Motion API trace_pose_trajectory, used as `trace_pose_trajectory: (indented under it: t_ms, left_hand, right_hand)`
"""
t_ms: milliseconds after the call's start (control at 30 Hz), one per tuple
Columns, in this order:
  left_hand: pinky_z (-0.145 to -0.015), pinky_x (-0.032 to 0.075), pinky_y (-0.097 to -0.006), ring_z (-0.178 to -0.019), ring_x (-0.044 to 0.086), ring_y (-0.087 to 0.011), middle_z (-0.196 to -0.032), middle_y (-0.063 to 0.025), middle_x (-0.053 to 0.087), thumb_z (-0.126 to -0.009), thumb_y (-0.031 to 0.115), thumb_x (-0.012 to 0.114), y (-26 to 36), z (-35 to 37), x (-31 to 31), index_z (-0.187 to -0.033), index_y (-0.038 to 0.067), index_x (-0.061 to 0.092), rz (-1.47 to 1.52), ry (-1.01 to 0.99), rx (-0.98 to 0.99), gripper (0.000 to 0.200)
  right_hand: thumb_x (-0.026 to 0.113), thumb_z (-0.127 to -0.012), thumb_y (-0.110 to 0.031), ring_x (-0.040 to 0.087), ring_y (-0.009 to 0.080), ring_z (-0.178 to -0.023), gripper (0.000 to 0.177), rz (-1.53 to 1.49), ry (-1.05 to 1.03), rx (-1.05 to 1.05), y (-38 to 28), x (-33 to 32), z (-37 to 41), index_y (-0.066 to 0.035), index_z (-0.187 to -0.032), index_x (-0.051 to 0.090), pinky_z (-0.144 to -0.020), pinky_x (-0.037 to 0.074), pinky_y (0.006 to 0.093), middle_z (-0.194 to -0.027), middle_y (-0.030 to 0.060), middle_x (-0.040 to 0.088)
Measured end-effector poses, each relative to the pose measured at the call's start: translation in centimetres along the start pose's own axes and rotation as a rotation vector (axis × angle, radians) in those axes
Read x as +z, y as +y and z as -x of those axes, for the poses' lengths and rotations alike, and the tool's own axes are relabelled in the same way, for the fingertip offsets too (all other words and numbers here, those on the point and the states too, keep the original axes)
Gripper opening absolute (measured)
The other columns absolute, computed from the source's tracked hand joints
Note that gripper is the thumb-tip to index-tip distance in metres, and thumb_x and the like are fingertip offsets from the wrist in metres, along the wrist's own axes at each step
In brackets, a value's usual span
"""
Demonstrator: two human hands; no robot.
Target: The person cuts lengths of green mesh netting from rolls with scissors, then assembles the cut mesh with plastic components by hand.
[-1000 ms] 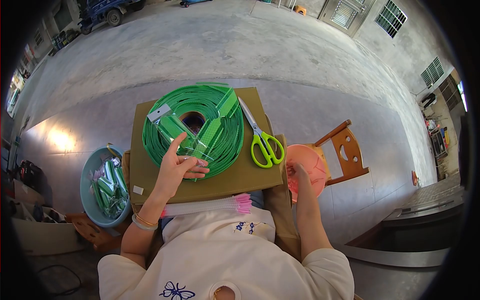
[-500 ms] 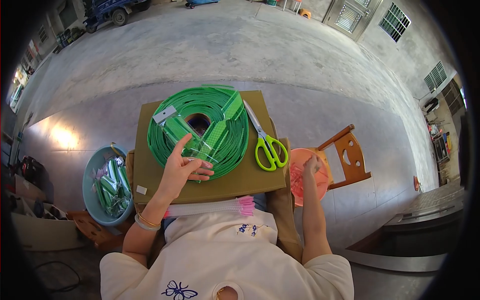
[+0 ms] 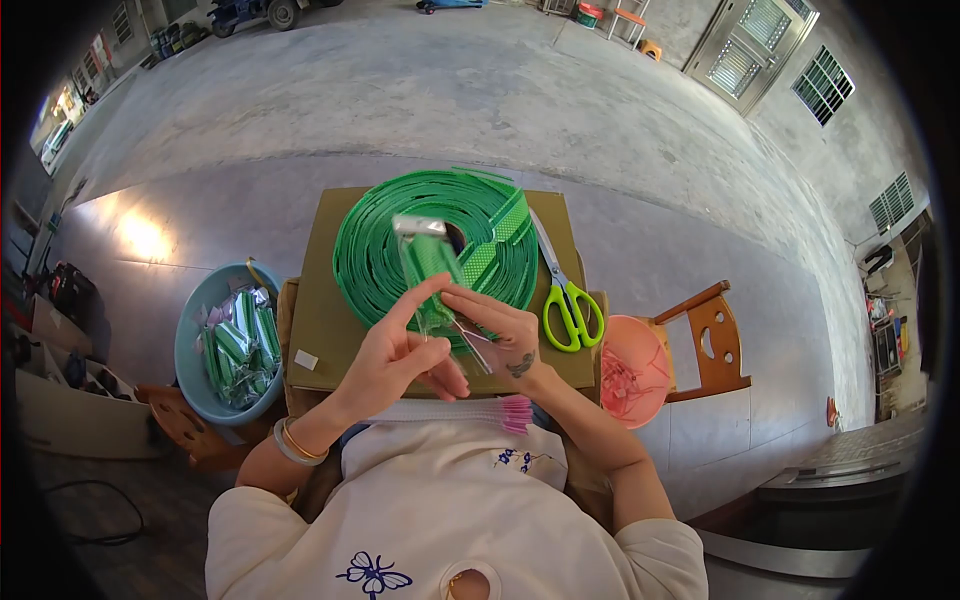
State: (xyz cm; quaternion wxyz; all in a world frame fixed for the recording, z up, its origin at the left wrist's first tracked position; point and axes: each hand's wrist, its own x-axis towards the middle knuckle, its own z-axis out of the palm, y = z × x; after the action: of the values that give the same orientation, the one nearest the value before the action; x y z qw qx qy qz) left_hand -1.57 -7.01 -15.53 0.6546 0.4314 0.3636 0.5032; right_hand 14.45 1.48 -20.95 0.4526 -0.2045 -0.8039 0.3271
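Note:
My left hand [image 3: 395, 360] holds a clear plastic packet [image 3: 424, 262] with a folded green mesh strip inside; the packet is blurred by motion. My right hand [image 3: 510, 338] meets it at the packet's lower end, fingers pinched on thin pale sticks [image 3: 474, 343] whose kind I cannot make out. Beneath both hands lies a big coil of green mesh strip [image 3: 365, 240] on a brown cardboard surface [image 3: 335, 370]. Scissors with lime-green handles [image 3: 572, 318] lie to the right of the coil.
A blue basin [image 3: 186, 345] at the left contains several green packets [image 3: 240, 345]. On the right, a pink bowl [image 3: 635, 335] with thin pink pieces stands by a wooden chair [image 3: 715, 342]. A bundle of pink-tipped clear sticks [image 3: 460, 412] lies across my lap.
My right hand has come out of the pink bowl to the packet, bringing thin pale sticks. The packet in my left hand is now more upright. The view has shifted slightly.

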Motion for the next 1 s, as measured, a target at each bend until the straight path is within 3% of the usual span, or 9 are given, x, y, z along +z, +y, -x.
trace_pose_trajectory:
  t_ms: [33, 133, 233, 267, 400, 500, 833, 1000]
  left_hand:
    - [-0.057, 0.054, -0.0286, -0.066, 0.063, -0.0178, -0.077, -0.0144, 0.063, -0.089, 0.001, 0.044, -0.1, 0.4, -0.4, -0.136, 0.009, 0.029, 0.035, -0.007, 0.027, 0.051]
    - [-0.051, 0.05, -0.0258, -0.057, 0.059, -0.0125, -0.084, -0.0118, 0.062, -0.085, 0.001, 0.052, -2.2, 0.8, -2.8, -0.122, 0.008, 0.05, -0.62, 0.247, 0.414, 0.039]
    - [-0.047, 0.047, -0.0241, -0.051, 0.055, -0.011, -0.092, -0.0101, 0.06, -0.077, 0.0, 0.061, -3.6, -1.1, -2.6, -0.111, 0.008, 0.06, -1.249, 0.36, 0.851, 0.036]
    - [-0.046, 0.047, -0.0226, -0.05, 0.055, -0.0127, -0.104, -0.011, 0.058, -0.069, -0.001, 0.066, -4.7, -1.5, -2.6, -0.111, 0.008, 0.06, -1.247, 0.315, 0.863, 0.043]
    - [-0.045, 0.047, -0.0219, -0.052, 0.056, -0.0117, -0.109, -0.0131, 0.059, -0.065, 0.003, 0.066, -6.2, -2.2, -2.6, -0.095, 0.006, 0.067, -1.339, 0.103, 1.02, 0.03]
    - [-0.044, 0.043, -0.0209, -0.053, 0.058, -0.0129, -0.101, -0.0151, 0.063, -0.064, 0.003, 0.071, -6.5, -2.5, -2.9, -0.092, 0.003, 0.066, -1.328, 0.078, 1.112, 0.029]
    - [-0.055, 0.053, -0.0276, -0.068, 0.066, -0.021, -0.099, -0.0162, 0.064, -0.068, -0.001, 0.07, -7.1, -2.4, -2.5, -0.091, -0.003, 0.061, -1.101, 0.151, 1.083, 0.025]
    - [-0.06, 0.053, -0.0239, -0.071, 0.066, -0.0211, -0.097, -0.0184, 0.065, -0.072, -0.001, 0.069, -7.8, -1.6, -3.1, -0.081, 0.001, 0.054, -1.033, 0.126, 0.958, 0.018]
  right_hand:
    - [0.064, -0.07, 0.007, 0.062, 0.0208, -0.094, 0.041, 0.02, 0.009, -0.015, -0.1, 0.0, -0.1, -0.005, -0.109, 0.061, -0.076, 0.052, 0.0262, -0.114, 0.0113, 0.059]
    - [0.062, -0.071, 0.01, 0.063, 0.0197, -0.094, 0.04, 0.071, 0.021, -0.028, -0.1, -0.9, 0.5, -0.003, -0.11, 0.061, -0.075, 0.052, 0.0246, -0.114, 0.0121, 0.059]
    - [0.062, -0.071, 0.011, 0.063, 0.0193, -0.093, 0.041, 0.113, -0.047, -0.008, 0.4, -1.4, 1.5, -0.002, -0.109, 0.06, -0.074, 0.053, 0.0242, -0.115, 0.0123, 0.058]
    - [0.062, -0.071, 0.01, 0.063, 0.0194, -0.092, 0.041, 0.094, -0.066, 0.017, 0.6, -1.3, 2.0, -0.002, -0.109, 0.06, -0.074, 0.053, 0.0244, -0.116, 0.0124, 0.058]
    - [0.063, -0.071, 0.009, 0.064, 0.0204, -0.088, 0.039, 0.085, -0.098, 0.044, 0.6, -0.9, 3.2, 0.001, -0.109, 0.059, -0.071, 0.053, 0.0249, -0.115, 0.0139, 0.058]
    - [0.064, -0.071, 0.009, 0.064, 0.0211, -0.084, 0.033, 0.097, -0.011, 0.009, 0.4, -0.6, 3.8, 0.002, -0.103, 0.06, -0.069, 0.053, 0.0255, -0.113, 0.0164, 0.058]
    - [0.065, -0.069, 0.011, 0.064, 0.0216, -0.081, 0.022, 0.1, 0.108, -0.199, 1.1, -0.6, 4.8, 0.002, -0.087, 0.059, -0.068, 0.054, 0.0257, -0.097, 0.0175, 0.063]
    - [0.064, -0.072, 0.009, 0.064, 0.0189, -0.078, 0.012, -0.121, 0.105, 0.0, 1.1, -0.7, 5.3, 0.003, -0.081, 0.06, -0.068, 0.054, 0.0257, -0.099, 0.0153, 0.062]
